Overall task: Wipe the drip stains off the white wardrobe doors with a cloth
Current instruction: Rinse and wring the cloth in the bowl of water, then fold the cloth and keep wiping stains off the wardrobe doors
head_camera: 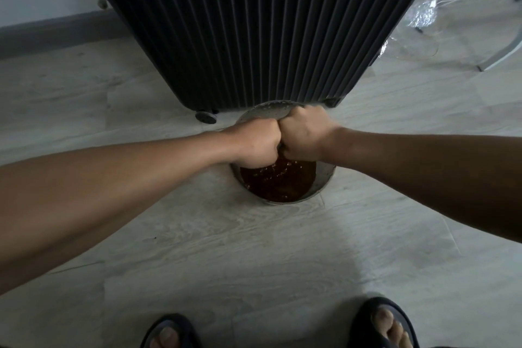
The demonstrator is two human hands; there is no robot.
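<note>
My left hand and my right hand are clenched into fists, knuckles pressed together, just above a round metal bowl on the floor. They grip the cloth, of which only a dark sliver shows between the fists. The bowl holds dark brown water with drops splashing on its surface. The white wardrobe doors are out of view.
A large dark ribbed suitcase on wheels stands directly behind the bowl, almost touching it. My feet in black sandals are at the bottom edge. A white metal frame and crumpled clear plastic lie on the pale wood-look floor at the right.
</note>
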